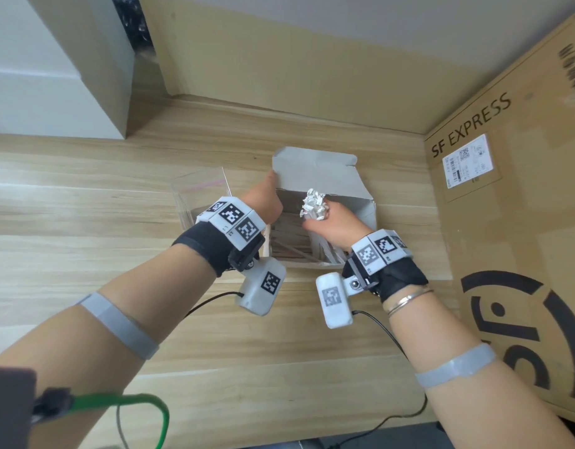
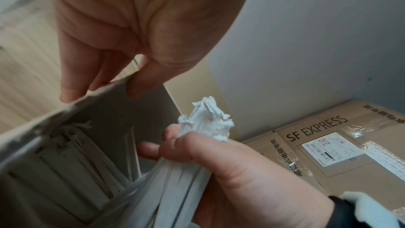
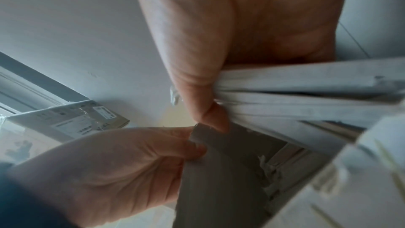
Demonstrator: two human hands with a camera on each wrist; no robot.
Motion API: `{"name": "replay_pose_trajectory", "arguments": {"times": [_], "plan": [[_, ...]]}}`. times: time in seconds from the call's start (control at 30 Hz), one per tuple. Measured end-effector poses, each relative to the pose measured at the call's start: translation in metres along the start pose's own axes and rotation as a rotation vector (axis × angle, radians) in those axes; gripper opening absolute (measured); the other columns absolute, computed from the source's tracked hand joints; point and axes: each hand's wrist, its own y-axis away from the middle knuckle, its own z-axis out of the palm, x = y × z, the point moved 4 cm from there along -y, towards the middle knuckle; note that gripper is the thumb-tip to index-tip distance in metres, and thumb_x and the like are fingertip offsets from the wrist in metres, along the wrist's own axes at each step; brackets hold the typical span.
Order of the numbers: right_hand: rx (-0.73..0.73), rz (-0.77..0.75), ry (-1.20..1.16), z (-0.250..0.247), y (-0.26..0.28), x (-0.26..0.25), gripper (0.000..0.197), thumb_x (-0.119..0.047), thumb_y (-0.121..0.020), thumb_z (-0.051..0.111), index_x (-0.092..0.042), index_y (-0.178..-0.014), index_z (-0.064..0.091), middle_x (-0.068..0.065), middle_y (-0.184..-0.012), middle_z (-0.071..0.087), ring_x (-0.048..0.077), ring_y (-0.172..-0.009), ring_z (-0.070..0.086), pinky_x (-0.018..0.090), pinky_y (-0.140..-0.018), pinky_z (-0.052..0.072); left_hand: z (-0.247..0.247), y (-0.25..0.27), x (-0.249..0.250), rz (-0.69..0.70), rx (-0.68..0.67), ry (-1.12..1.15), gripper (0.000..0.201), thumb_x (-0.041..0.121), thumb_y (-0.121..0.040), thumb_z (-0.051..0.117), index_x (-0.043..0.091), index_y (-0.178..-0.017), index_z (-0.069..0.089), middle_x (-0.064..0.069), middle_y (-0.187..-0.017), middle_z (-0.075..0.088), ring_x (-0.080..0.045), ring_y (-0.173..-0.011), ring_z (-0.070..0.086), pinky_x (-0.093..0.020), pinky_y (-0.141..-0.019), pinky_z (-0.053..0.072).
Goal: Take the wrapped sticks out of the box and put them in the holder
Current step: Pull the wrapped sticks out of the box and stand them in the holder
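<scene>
Right hand [image 1: 333,222] grips a bundle of sticks [image 1: 313,204] over the box [image 1: 315,170]. Left hand [image 1: 263,202], at 9 o'clock, pinches the box flap. More sticks lie inside. The clear holder [image 1: 198,189] stands beyond, at 10 o'clock.

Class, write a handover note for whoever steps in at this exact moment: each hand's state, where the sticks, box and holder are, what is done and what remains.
Left hand: pinches the box flap, holding it open.
Right hand: grips a bundle of wrapped sticks, raised above the box opening, lower ends still inside.
Box: on the table, more sticks lying in it.
Holder: clear, just left of the box, behind the left wrist; whether it holds any sticks cannot be told.
Done: box opened, one bundle grasped.
Left: lift the bundle clear, put it in the holder, then repeat for the remaining sticks.
</scene>
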Motion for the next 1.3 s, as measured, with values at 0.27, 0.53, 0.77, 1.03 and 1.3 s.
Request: {"name": "replay_pose_trajectory", "arguments": {"times": [0.27,0.53,0.77,1.03,1.3], "plan": [[-0.025,0.003,0.044,0.0,-0.005,0.004,0.01,-0.012,-0.082,0.06,-0.017,-0.085,0.052,0.004,-0.088,0.058,0.018,-0.086,0.052,0.029,-0.08,0.04,0.004,0.001,0.002,-0.013,-0.074,-0.071,0.067,0.004,-0.096,0.037,0.021,-0.151,0.004,-0.011,-0.153,0.03,-0.03,-0.135,0.039,-0.035,-0.108,0.033],[0.085,-0.094,-0.012,-0.005,0.002,-0.002,0.027,-0.011,-0.084,0.058,-0.011,-0.109,0.047,0.007,-0.099,0.058,0.021,-0.092,0.054,0.03,-0.085,0.042,0.001,0.009,0.005,0.047,-0.058,-0.055,0.064,-0.001,-0.094,0.036,0.022,-0.15,0.017,-0.008,-0.15,0.037,-0.028,-0.126,0.048,-0.027,-0.088,0.042],[0.217,-0.149,-0.285,-0.011,0.011,-0.012,0.004,-0.013,-0.085,0.064,-0.013,-0.081,0.064,0.0,-0.078,0.066,0.012,-0.079,0.063,0.023,-0.08,0.047,-0.002,0.014,0.012,0.067,-0.032,-0.039,0.058,-0.004,-0.091,0.036,0.02,-0.144,0.033,-0.009,-0.141,0.047,-0.028,-0.119,0.054,-0.025,-0.076,0.04],[0.357,-0.222,-0.326,-0.008,0.008,-0.014,0.031,-0.015,-0.09,0.057,-0.02,-0.059,0.055,-0.006,-0.061,0.06,0.001,-0.067,0.057,0.0,-0.074,0.038,-0.024,0.017,0.014,0.189,0.103,0.005,0.049,-0.001,-0.091,0.036,0.021,-0.133,0.048,-0.006,-0.143,0.046,-0.025,-0.119,0.055,-0.022,-0.074,0.046],[0.45,-0.359,-0.375,-0.017,0.013,-0.044,0.022,-0.008,-0.09,0.056,-0.003,-0.068,0.059,-0.004,-0.06,0.058,-0.014,-0.06,0.054,-0.004,-0.066,0.035,-0.072,0.026,-0.004,0.252,0.377,0.051,0.041,0.001,-0.089,0.044,0.016,-0.124,0.058,-0.001,-0.134,0.057,-0.018,-0.127,0.049,-0.025,-0.102,0.036]]}}
